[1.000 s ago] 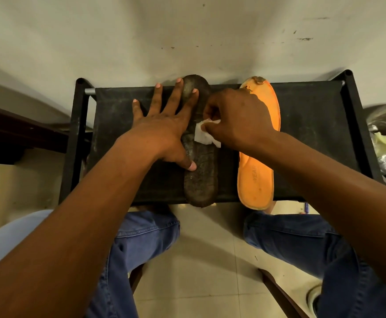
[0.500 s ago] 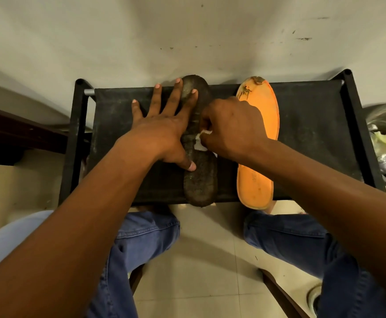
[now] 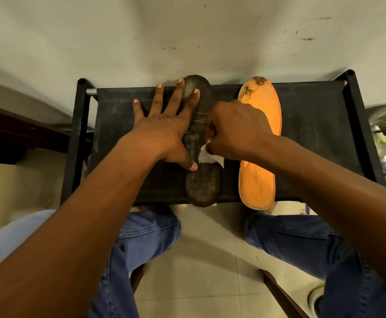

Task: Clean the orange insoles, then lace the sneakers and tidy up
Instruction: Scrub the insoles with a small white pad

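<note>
Dim, warm indoor light – soft shadows under the forearms; wide-angle bending and blur toward the edges.

Two insoles lie side by side on the rack (image 3: 313, 134). The turned-over insole (image 3: 202, 182) sits left of centre, the other insole (image 3: 259, 161) just to its right, both overhanging the near edge.

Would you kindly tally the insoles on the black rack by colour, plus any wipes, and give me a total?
Dark, grimy insole: 1, pressed flat by the left hand.
Orange insole: 1, lying beside it on the black rack.
White wipe: 1, gripped by the right hand.
Total: 3
</note>
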